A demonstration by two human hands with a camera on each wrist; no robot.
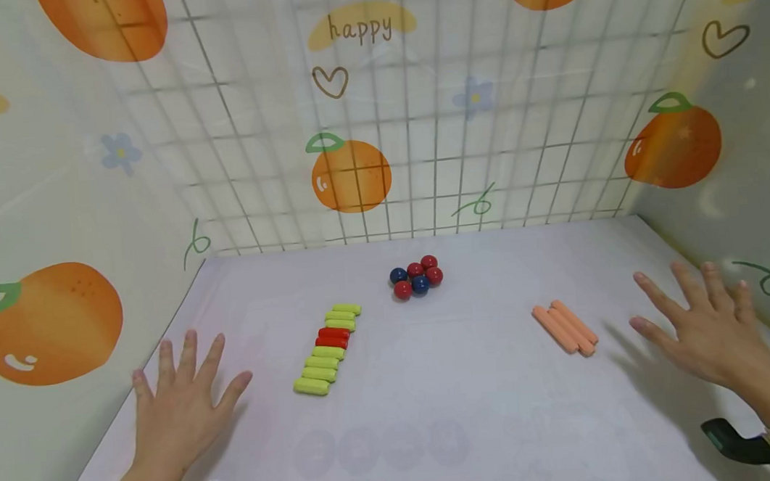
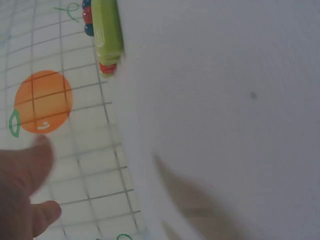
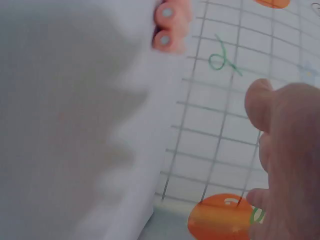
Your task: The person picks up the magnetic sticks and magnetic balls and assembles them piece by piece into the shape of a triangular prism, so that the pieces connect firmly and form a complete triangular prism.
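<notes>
My left hand [image 1: 181,404] hovers over the table's left side, fingers spread, holding nothing. To its right lies a slanting row of short sticks: several lime-green sticks [image 1: 311,387] with two red sticks [image 1: 333,337] among them. The green end of that row shows in the left wrist view [image 2: 106,30]. On the right, my right hand [image 1: 710,332] is raised with fingers apart and nothing in it. Nearest to it are three peach sticks [image 1: 555,329] lying side by side. A cluster of red balls [image 1: 403,290] and two blue balls [image 1: 420,285] sits farther back, between the hands.
The white table [image 1: 432,383] is enclosed by a pale curtain [image 1: 408,188] printed with oranges, hearts and the word happy. A wire grid shows behind the curtain at the back. Dark wrist straps [image 1: 738,441] are on both arms.
</notes>
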